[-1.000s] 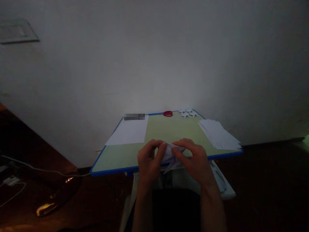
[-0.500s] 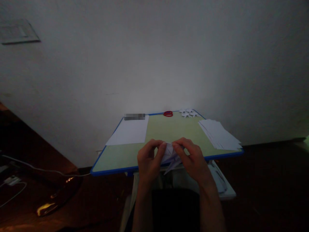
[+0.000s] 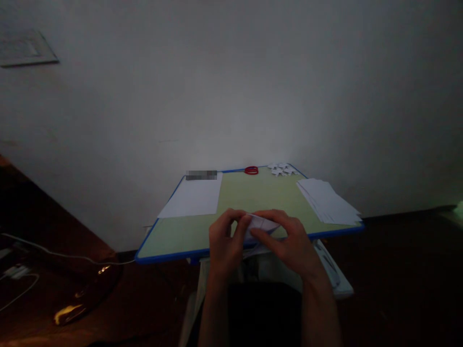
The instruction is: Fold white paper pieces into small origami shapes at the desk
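A: Room and surface first?
B: Pale wall (image 3: 231, 86) fills the background, light is dim. Table (image 3: 253, 195) stands in front of it, light green top with a blue rim.
A: On it?
B: White sheet (image 3: 195, 198) flat on the left side. Stack of sheets (image 3: 327, 202) on the right, fanned unevenly, reaching toward the near right corner.
A: Hands?
B: Left hand (image 3: 226, 241) pinches, thumb against fingers, at the near edge of the table. Right hand (image 3: 294, 246) grips the same item, thumb across the near face, fingers over the top edge.
A: Same item being?
B: Folded paper (image 3: 261, 223), between the two hands. Looks held up in the air; in view it covers the table's near edge.
A: What changed?
B: Versus half a second ago, right thumb has dropped from the top edge to lower on the face. Pointed flap underneath shows less. Left pinch about the same.
A: Meaning?
B: My read: left steadies, right works a fold. Too dark to check creases.
A: Small stuff?
B: Red-handled scissors (image 3: 251, 170) at the far edge. Small folded pieces (image 3: 282, 169), clustered at the far right corner, well apart from both hands.
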`<state>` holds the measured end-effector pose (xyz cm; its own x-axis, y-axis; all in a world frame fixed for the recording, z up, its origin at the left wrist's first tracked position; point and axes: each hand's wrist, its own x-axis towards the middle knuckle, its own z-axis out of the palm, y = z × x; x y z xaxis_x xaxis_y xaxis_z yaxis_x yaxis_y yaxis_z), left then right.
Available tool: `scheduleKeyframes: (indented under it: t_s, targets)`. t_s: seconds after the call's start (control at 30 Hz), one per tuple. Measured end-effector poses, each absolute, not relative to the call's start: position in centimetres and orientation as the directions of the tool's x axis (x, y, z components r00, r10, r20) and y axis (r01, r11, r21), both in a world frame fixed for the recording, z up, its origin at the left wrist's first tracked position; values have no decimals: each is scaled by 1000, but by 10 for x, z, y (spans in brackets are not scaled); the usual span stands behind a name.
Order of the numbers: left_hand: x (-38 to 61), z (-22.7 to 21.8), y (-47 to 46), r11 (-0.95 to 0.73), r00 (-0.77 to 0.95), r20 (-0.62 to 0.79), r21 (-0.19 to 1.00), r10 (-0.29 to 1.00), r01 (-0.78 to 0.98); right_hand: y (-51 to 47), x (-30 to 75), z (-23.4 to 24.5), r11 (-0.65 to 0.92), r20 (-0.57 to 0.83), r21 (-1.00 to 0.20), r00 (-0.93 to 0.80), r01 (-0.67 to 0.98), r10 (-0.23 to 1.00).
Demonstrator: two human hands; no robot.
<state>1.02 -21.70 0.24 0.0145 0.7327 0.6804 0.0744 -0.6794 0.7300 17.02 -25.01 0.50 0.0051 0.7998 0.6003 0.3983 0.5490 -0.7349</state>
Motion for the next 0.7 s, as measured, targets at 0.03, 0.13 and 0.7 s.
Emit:
scheduleKeyframes:
  t_s: [0.03, 0.13, 0.7]
  targets:
    - [10, 2, -217, -682, 16, 683, 727, 730, 81, -250, 169, 6, 550, 603, -735, 9, 397, 798]
    - [10, 1, -217, -697, 16, 700, 709, 714, 113, -251, 168, 8, 547, 604, -740, 30, 391, 796]
    - [10, 7, -216, -601, 136, 595, 799, 792, 1, -247, 172, 13, 482, 527, -825, 92, 293, 845]
